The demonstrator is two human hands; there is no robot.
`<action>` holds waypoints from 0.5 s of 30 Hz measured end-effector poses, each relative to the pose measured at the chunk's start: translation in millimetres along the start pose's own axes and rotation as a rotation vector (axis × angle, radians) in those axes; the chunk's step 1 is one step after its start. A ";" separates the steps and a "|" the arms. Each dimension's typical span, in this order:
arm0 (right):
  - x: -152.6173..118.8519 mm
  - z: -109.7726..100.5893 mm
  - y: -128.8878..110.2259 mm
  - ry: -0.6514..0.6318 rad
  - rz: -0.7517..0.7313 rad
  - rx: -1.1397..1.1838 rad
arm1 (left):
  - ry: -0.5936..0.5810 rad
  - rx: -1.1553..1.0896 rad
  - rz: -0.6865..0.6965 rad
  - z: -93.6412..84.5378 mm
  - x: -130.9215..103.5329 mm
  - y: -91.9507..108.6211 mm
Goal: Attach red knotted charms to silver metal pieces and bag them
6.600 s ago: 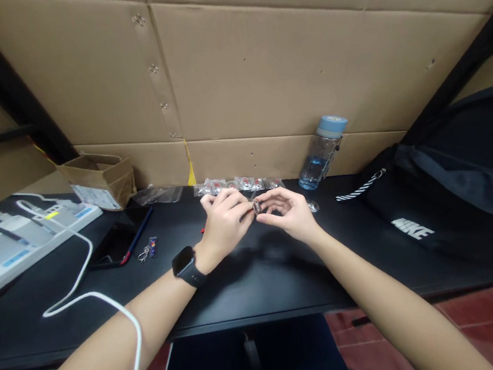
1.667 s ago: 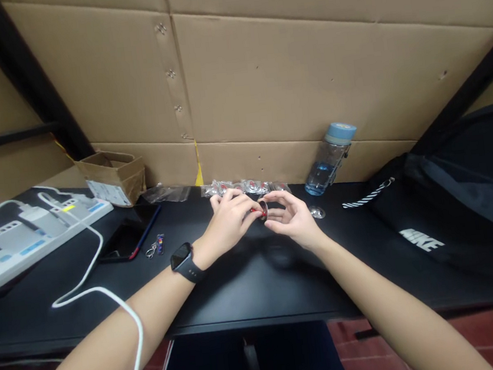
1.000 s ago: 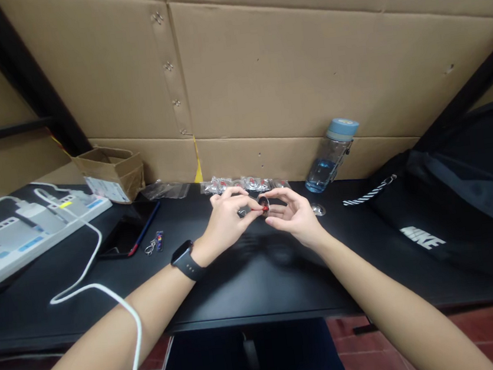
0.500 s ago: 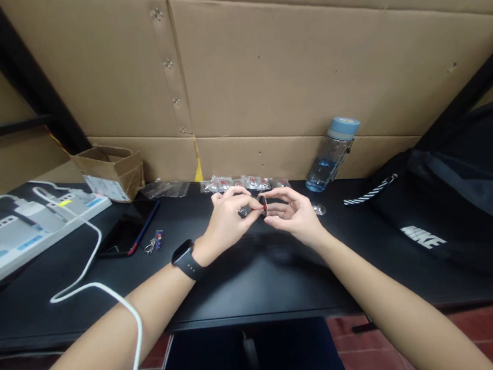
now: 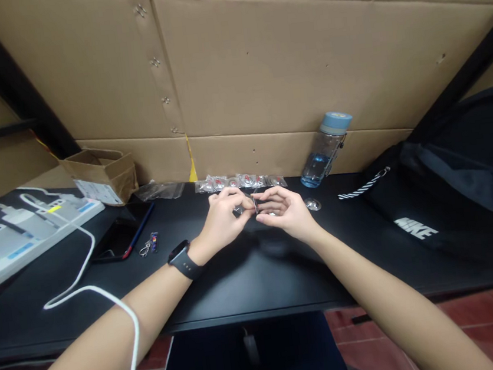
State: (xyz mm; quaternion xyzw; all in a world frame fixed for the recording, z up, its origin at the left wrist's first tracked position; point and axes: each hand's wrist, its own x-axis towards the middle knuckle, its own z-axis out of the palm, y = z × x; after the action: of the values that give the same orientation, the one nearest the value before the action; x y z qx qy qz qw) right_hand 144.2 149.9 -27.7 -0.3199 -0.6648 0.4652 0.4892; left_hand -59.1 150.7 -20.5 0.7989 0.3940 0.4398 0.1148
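Note:
My left hand (image 5: pixel 228 215), with a dark watch on its wrist, pinches a small round disc (image 5: pixel 255 204) that is seen nearly edge-on. The thumb and fingertips of my right hand (image 5: pixel 285 210) grip the same disc from the other side. A small shiny piece shows between the fingers of my left hand; what it is cannot be made out. Several small clear packets (image 5: pixel 246 180) with red marks lie in a row behind the hands. Right of my right hand, a round clear or silvery piece (image 5: pixel 313 204) rests on the black table (image 5: pixel 258 290).
A blue-lidded bottle (image 5: pixel 323 151) stands at the back right, beside a black bag (image 5: pixel 444 204). To the left are a keyring (image 5: pixel 149 244), a phone (image 5: pixel 122 232), a cardboard box (image 5: pixel 103 174) and a power strip (image 5: pixel 34 236). A white cable (image 5: pixel 107 293) crosses over my left forearm.
The view has shifted slightly. The disc between my hands has turned more edge-on, and its red part no longer shows. Both hands still hold it.

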 end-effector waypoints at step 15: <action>-3.0 5.1 2.5 0.026 -0.061 -0.008 | 0.017 -0.183 -0.033 4.2 1.8 -7.2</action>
State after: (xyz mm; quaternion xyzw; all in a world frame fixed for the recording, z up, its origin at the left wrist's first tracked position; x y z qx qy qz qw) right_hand 140.2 146.6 -31.6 -0.3073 -0.6697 0.4433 0.5104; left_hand -59.0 157.5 -25.7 0.7746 0.3665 0.4787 0.1910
